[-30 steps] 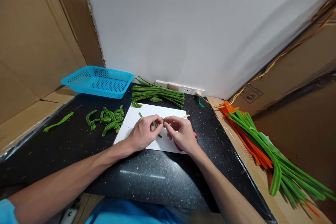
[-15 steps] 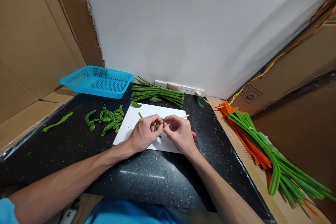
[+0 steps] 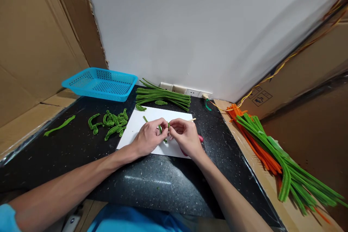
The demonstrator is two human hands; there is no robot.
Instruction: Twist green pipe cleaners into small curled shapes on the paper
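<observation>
Over a white board [image 3: 133, 130], my left hand [image 3: 150, 136] and my right hand [image 3: 186, 136] meet with fingertips pinched. Between them is a small piece of green pipe cleaner [image 3: 168, 125], mostly hidden by the fingers. Another length of green pipe cleaner [image 3: 145, 119] shows behind my left hand and reaches down past its fingertips. A red-handled tool [image 3: 200, 138] pokes out beside my right hand, its kind hidden. The tip of a thin wooden stick [image 3: 192, 119] shows just beyond that hand.
Bent green pipe-cleaner pieces [image 3: 115, 121] lie left of the board. Straight dark green pipe cleaners [image 3: 163, 97] are bundled behind it. A blue plastic basket [image 3: 100, 83] stands back left. Bright green [image 3: 282, 159] and orange pipe cleaners [image 3: 255, 145] lie on cardboard at right, near a yellow-red cable [image 3: 288, 58].
My right hand has turned slightly and its fingers have shifted on the small green piece. More of the red tool shows below that hand. My left hand has barely moved.
</observation>
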